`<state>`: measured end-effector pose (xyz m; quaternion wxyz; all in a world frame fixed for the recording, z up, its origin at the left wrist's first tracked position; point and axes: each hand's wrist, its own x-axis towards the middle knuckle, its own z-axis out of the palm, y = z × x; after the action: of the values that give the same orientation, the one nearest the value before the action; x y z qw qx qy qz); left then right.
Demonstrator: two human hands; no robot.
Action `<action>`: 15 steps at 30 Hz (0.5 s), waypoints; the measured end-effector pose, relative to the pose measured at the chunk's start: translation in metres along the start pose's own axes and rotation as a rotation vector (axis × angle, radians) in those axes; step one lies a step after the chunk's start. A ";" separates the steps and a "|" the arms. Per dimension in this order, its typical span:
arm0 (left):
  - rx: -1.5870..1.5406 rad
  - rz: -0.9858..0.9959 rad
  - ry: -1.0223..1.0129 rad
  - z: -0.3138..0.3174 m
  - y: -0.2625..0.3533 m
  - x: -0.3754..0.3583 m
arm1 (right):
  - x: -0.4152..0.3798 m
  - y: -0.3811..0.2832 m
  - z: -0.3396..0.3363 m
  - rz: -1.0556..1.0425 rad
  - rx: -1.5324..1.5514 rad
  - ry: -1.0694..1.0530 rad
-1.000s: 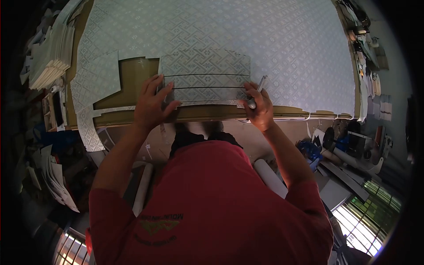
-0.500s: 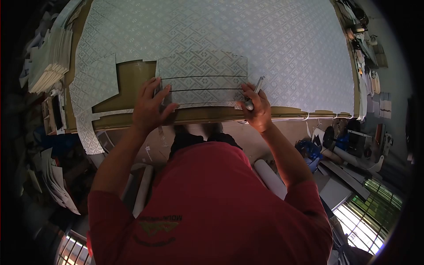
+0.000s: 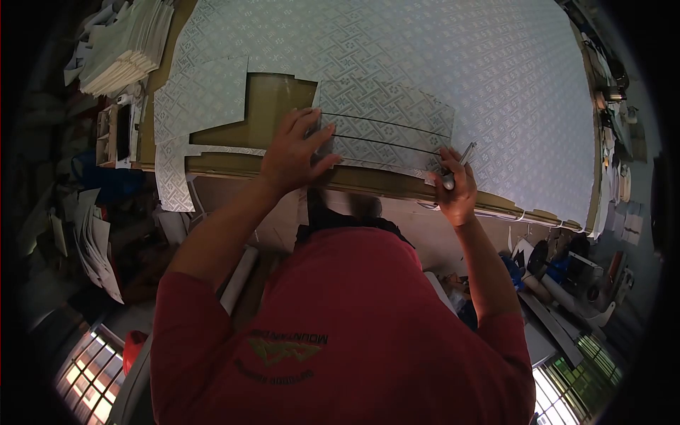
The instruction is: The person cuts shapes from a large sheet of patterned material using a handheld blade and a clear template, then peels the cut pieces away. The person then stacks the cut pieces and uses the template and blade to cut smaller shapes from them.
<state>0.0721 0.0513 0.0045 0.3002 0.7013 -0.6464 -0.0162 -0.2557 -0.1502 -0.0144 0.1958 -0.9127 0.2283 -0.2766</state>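
A patterned pale sheet [image 3: 382, 46] covers the worktable. Near the front edge lies a patterned piece [image 3: 386, 131], crossed by two thin dark lines that run between my hands. My left hand [image 3: 294, 152] is open, fingers spread and fingertips at the left end of this piece. At its right end, my right hand [image 3: 459, 190] is closed around a slim silver pen-shaped tool [image 3: 449, 182]. The tool's thin tip points up and away, past my fingers, and its thick rounded end faces me.
Left of my hands, a cut-out shows the brown tabletop [image 3: 273, 95]. A cut strip of sheet [image 3: 173, 188] hangs over the front edge. Stacked sheets [image 3: 131, 53] stand at the far left. Below the table's right side are tools and equipment [image 3: 577, 269].
The view has swung, so table and hands appear further right and the table edge slants. Both hands keep about the same places on the piece, the tool still in my right hand.
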 end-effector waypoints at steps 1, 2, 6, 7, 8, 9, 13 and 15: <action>-0.003 0.002 0.002 0.000 0.001 0.000 | 0.000 0.000 0.000 0.000 -0.005 0.000; 0.000 0.008 0.005 -0.001 0.001 0.000 | 0.000 -0.001 -0.001 -0.002 -0.001 -0.001; 0.070 0.039 -0.023 0.000 -0.004 0.009 | 0.000 0.000 0.000 -0.010 0.012 0.011; 0.066 0.053 -0.020 -0.001 -0.006 0.013 | -0.001 0.000 -0.001 -0.006 0.002 0.021; 0.103 0.067 -0.113 -0.008 -0.004 0.022 | 0.000 0.000 -0.002 -0.008 0.003 0.009; 0.143 0.081 -0.206 -0.013 -0.002 0.032 | 0.000 0.000 -0.003 -0.010 0.005 -0.003; 0.125 0.184 -0.535 -0.011 -0.001 0.083 | -0.008 -0.003 -0.003 0.010 0.016 0.011; 0.140 0.404 -0.754 0.001 0.003 0.124 | -0.004 -0.002 -0.006 0.060 0.073 -0.014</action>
<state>0.0895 -0.0625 0.0501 -0.0078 0.5246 -0.8345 -0.1684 -0.2613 -0.1479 -0.0108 0.2386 -0.8997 0.2438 -0.2725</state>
